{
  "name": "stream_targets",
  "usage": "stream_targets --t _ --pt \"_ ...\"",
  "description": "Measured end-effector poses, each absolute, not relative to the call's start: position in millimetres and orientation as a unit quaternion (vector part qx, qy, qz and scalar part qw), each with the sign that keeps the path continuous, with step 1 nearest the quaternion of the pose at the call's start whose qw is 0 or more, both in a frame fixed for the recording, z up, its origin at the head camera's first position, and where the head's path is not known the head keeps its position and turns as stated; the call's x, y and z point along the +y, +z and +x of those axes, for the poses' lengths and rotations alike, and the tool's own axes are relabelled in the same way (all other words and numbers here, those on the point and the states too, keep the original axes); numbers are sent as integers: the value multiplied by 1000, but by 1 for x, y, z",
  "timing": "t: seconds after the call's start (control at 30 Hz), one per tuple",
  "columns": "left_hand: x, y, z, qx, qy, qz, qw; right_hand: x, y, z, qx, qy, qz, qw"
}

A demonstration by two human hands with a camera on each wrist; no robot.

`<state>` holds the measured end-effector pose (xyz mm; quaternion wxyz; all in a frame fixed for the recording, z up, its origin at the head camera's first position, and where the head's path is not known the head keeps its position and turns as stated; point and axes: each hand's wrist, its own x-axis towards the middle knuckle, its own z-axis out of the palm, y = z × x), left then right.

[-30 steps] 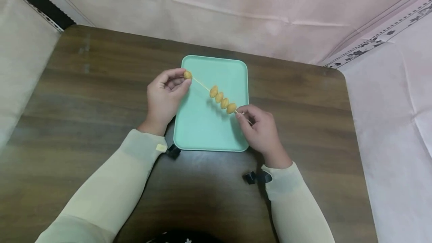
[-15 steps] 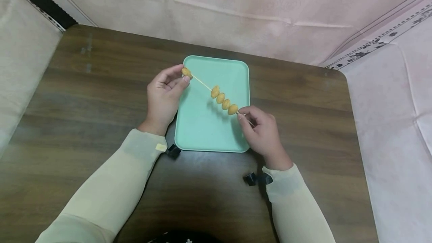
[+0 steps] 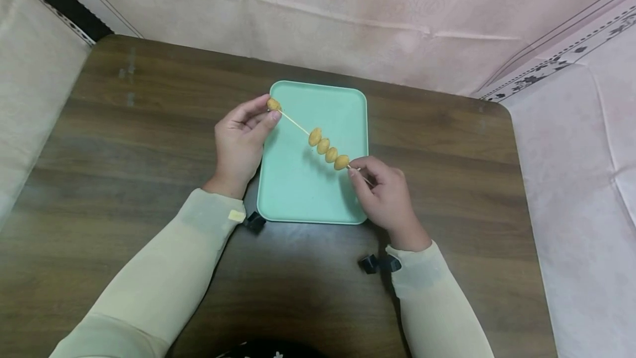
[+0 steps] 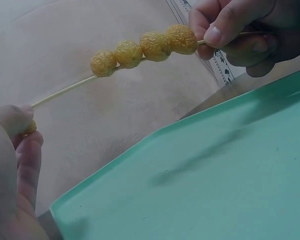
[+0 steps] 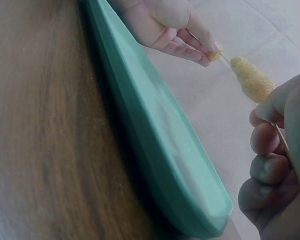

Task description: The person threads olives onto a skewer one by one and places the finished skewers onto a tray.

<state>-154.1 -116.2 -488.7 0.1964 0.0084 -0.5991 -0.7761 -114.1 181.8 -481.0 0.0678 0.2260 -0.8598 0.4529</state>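
Over the tray, a thin wooden skewer (image 3: pixel 294 122) slants through the air with several golden, wrinkled fried balls (image 4: pixel 155 46) threaded close together near its lower right end. My left hand (image 3: pixel 242 140) pinches one more fried ball (image 3: pixel 274 104) between thumb and fingers at the skewer's upper left end. A stretch of bare stick lies between that ball and the others. My right hand (image 3: pixel 382 195) pinches the skewer just behind the row, and the stick's tail runs past its curled fingers. Left fingertips mostly hide the single ball in the left wrist view.
The mint-green rectangular tray (image 3: pixel 313 203) lies below the skewer on a brown wooden table (image 3: pixel 149 142). Pale cloth (image 3: pixel 323 10) hangs behind the table and at both sides. Black wrist cameras (image 3: pixel 369 263) sit by the sleeves.
My left hand and its ball have shifted slightly up and left, drawing a little away from the row. The right hand has hardly moved, still gripping the skewer.
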Motion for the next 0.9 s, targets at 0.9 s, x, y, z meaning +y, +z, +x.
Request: stream_targets --t 0.9 --pt "-118 -489 -153 -685 -664 -36 297 182 -479 -113 -863 450 225 49"
